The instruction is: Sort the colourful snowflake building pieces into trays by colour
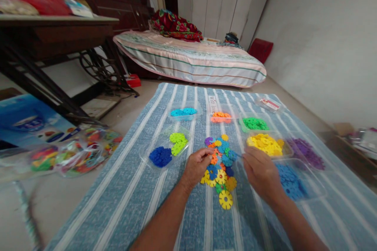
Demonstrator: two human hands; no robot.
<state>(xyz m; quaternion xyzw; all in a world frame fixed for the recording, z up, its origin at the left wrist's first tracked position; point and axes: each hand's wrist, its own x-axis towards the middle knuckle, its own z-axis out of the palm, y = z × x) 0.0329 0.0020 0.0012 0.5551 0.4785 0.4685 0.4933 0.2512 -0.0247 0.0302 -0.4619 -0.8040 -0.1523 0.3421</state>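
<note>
A loose pile of notched plastic discs in yellow, blue, orange, green and purple lies on the striped cloth between my hands. At its left edge is my left hand, thumb and fingers pinched together beside some orange discs; what they hold, if anything, is hidden. My right hand is closed on the pile's right side. A thin blue notched disc, seen almost edge-on, shows at its fingertips. Near my right hand stand a tub of yellow discs and a tub of blue discs.
Clear tubs hold light blue discs, orange discs, green discs, purple discs, and dark blue with lime discs. A small clear box sits far right. Beyond are a bed and a sewing-machine table.
</note>
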